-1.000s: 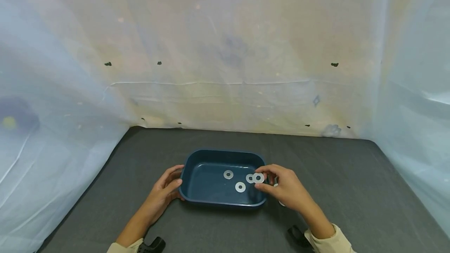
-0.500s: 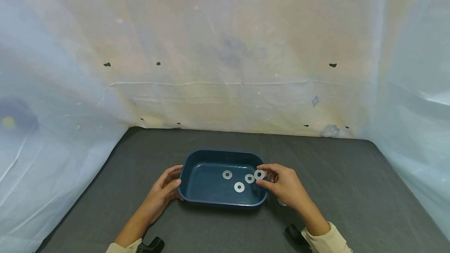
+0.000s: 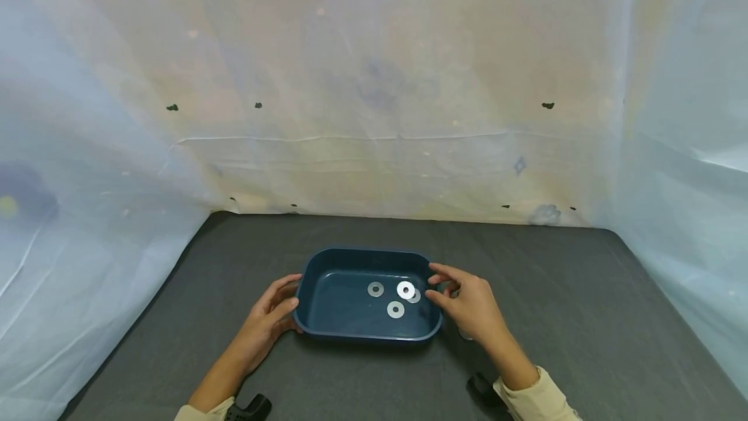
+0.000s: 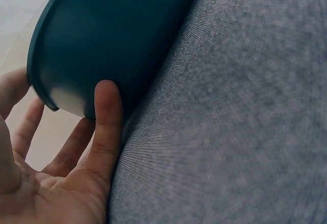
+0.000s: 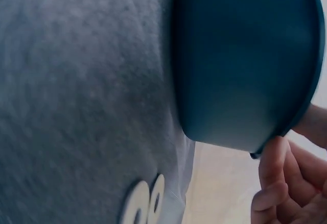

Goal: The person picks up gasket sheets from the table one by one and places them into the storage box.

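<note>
A dark blue tray [image 3: 350, 323] sits on the grey cloth. Inside it are several flat white washers, with one bright washer [image 3: 406, 286] overlapping another washer [image 3: 415, 297] near the right end. My right hand [image 3: 470, 304] is over the tray's right rim, thumb and fingers apart and nothing between them. In the right wrist view, its fingers [image 5: 276, 163] come up to the rim. At the tray's left end, my left hand [image 3: 265, 327] rests its extended fingers against the outer wall; the left wrist view shows a fingertip [image 4: 107, 94] on that wall.
Two more washers [image 5: 135, 201] lie on the cloth right of the tray, mostly hidden under my right hand in the head view. Pale patterned sheeting [image 3: 374, 148] rises behind the table and along both sides. Black wrist devices [image 3: 251, 408] are worn near the sleeves.
My right hand has let go of the washer it pinched, which is now over the others in the tray. Its fingers have spread. My left hand stays at the tray's end.
</note>
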A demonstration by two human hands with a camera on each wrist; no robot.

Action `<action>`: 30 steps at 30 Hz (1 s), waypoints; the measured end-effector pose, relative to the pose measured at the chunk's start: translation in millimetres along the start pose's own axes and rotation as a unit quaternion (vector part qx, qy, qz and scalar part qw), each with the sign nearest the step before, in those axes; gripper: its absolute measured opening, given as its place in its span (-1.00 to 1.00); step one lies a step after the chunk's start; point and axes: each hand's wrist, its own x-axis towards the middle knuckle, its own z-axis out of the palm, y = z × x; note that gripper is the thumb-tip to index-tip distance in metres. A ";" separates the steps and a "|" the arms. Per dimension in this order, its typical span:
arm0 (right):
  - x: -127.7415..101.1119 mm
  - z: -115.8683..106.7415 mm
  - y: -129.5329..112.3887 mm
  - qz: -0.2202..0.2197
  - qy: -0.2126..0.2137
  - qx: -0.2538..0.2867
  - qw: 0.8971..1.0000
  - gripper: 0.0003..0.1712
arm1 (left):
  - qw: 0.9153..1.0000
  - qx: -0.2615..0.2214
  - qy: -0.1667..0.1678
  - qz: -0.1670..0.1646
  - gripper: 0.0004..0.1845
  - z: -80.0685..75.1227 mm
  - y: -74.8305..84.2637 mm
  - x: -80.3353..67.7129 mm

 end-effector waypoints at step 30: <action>-17.6 -60.3 32.7 -0.026 -0.119 -0.031 0.992 -0.60 | 1.000 -0.003 0.008 -0.006 -0.45 1.6 2.0 -0.9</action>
